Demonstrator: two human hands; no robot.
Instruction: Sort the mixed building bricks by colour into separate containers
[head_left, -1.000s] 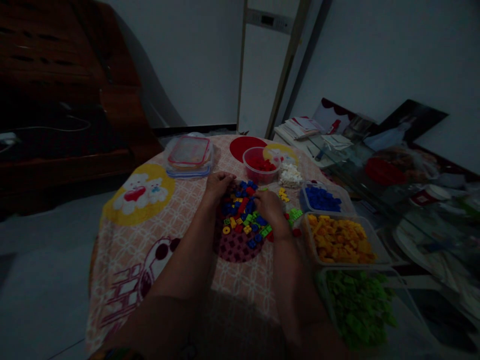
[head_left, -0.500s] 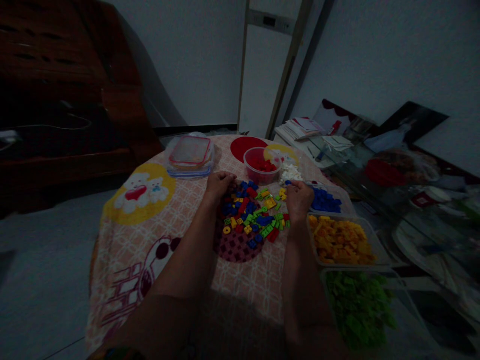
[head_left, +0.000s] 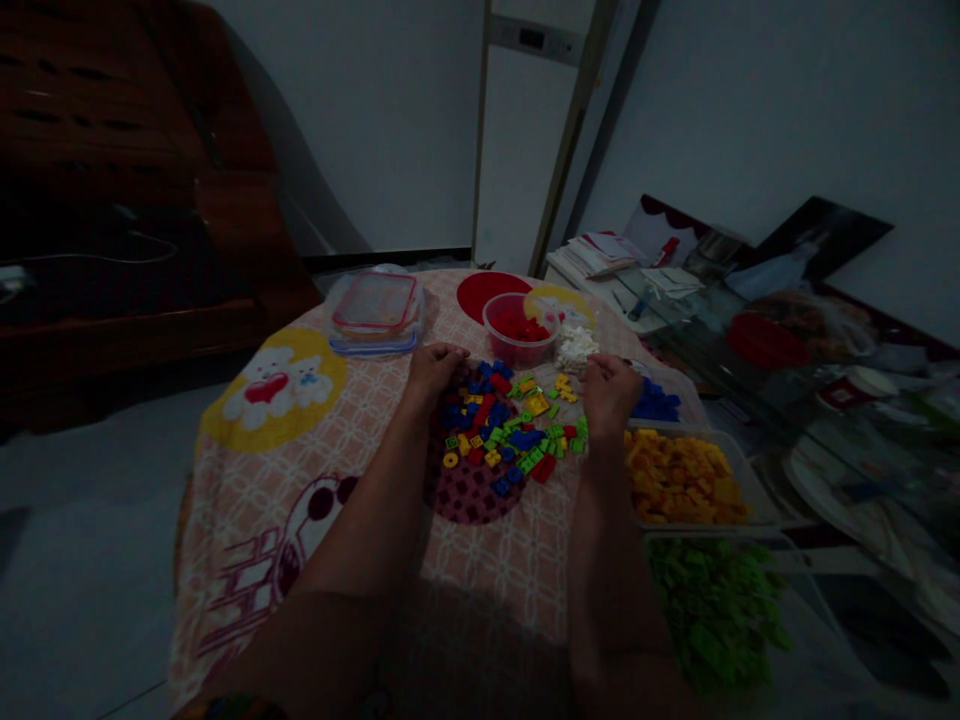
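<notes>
A mixed pile of toy building bricks [head_left: 517, 430] in blue, red, yellow and green lies on the patterned tablecloth between my hands. My left hand [head_left: 436, 370] is at the pile's far left edge, its fingers curled together; whatever they may hold is too dark to make out. Over the near corner of the box of blue bricks [head_left: 656, 400] is my right hand [head_left: 611, 392], thumb and fingers pinched together, with any held piece hidden. A round clear bowl of red bricks [head_left: 520, 355] stands behind the pile, and a heap of white bricks [head_left: 576, 347] lies beside it.
Along the right side sit a box of yellow bricks [head_left: 686, 480] and a box of green bricks [head_left: 716, 610]. Stacked lidded containers [head_left: 375, 310] stand at the back left. A red round lid [head_left: 472, 292] lies behind the bowl. A cluttered glass table [head_left: 690, 340] adjoins on the right.
My right hand has moved right, from the pile's edge toward the blue box; the blue brick seen at its fingertips no longer shows. My left hand has stayed nearly still.
</notes>
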